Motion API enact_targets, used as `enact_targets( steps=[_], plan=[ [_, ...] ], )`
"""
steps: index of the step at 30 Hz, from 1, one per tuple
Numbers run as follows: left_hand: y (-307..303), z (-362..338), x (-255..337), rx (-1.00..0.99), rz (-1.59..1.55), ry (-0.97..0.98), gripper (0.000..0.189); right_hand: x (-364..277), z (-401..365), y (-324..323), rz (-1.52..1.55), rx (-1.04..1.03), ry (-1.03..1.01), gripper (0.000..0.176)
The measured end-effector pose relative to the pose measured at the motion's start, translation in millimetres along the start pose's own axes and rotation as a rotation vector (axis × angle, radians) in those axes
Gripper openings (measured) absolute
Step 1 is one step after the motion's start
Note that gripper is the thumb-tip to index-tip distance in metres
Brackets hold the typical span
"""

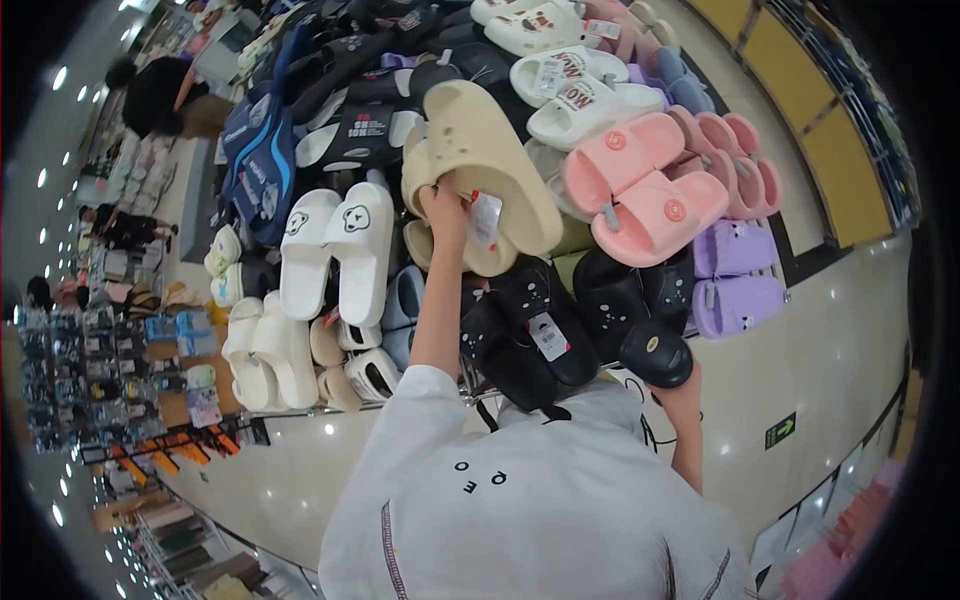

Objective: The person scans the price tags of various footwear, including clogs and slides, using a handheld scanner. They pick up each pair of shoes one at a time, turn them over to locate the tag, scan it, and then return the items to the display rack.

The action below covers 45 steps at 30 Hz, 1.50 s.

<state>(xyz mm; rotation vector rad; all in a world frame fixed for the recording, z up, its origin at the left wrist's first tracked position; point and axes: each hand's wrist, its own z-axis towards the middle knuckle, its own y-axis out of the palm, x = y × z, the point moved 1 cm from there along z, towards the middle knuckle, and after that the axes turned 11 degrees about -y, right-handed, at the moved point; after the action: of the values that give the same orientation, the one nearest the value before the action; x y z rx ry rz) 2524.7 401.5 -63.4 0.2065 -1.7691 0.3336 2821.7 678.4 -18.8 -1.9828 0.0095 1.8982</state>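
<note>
My left hand (442, 208) is closed on a pair of beige slippers (487, 140) in the middle of the display, its fingers partly hidden at the strap. A white price tag (485, 220) with red parts hangs from the pair. At the front right edge, my right hand (680, 388) grips the end of a black slipper (655, 352); most of its fingers are behind the sole. Beside it are black slippers with small white patterns (530, 325), one bearing a white label.
White bear-face slippers (360, 250) lie to the left, pink ones (655, 190) and purple ones (735, 305) to the right. A blue packaged bag (262, 165) stands at the back left. Another person (160, 95) is farther left. Yellow-fronted shelving (790, 110) runs along the right.
</note>
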Motion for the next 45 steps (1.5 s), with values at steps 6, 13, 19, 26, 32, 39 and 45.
enact_targets(
  steps=[6,13,19,26,32,39,45],
  plan=[
    [-3,-80,76,-0.182,-1.005,-0.399,0.039,-18,28,10,0.172,-0.120,-0.186,0.055],
    [-12,-85,63,-0.487,-1.179,-0.369,0.039,-34,24,24,0.178,-0.238,-0.290,0.055],
    [-10,-84,56,-0.856,-1.340,-0.344,0.040,-71,16,35,0.121,-0.360,-0.377,0.052],
    [-9,-114,89,-1.089,-1.511,-0.222,0.041,-127,18,54,0.084,-0.284,-0.533,0.053],
    [-21,-122,88,-1.157,-1.419,-0.115,0.042,-160,24,80,0.062,-0.224,-0.521,0.053],
    [-31,-136,88,-1.221,-1.330,0.026,0.042,-165,25,100,-0.023,-0.233,-0.623,0.052],
    [-59,-133,73,-0.654,-1.396,-0.326,0.039,-136,9,85,0.092,-0.315,-0.594,0.055]
  ],
)
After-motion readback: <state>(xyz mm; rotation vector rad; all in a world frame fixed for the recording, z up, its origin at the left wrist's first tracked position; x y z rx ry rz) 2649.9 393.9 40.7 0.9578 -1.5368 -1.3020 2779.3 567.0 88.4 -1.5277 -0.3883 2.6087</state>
